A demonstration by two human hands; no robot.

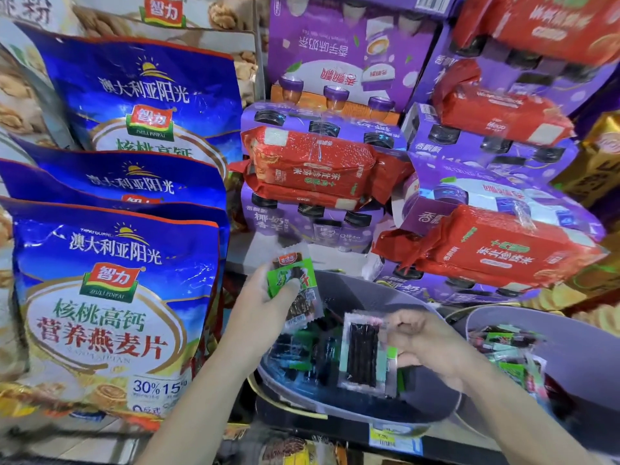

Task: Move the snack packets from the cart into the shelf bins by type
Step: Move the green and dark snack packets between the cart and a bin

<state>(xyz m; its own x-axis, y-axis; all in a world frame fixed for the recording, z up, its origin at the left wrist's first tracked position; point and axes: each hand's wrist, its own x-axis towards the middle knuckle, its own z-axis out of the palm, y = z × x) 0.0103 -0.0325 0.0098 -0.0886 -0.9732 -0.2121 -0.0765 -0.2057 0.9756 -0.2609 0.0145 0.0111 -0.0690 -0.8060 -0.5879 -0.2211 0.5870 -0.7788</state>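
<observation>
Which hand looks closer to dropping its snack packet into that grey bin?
Probably the right hand: its clear packet of dark sticks hangs over the middle of the grey bin. The left hand holds a green packet by the bin's rim.

This is a shop. The same things are stacked up many times over, like the big blue bags (114, 297) of oat flakes, the purple boxes (335, 55) with cups drawn on them and the red packs (312, 166) lying on those boxes, all new and shut in their wrappers. Two grey tubs (362, 286) sit side by side on a shelf (322, 427) and are full of small snack packets (302, 357), and a little price tag (394, 439) is stuck on the front edge of the shelf just under them.
</observation>
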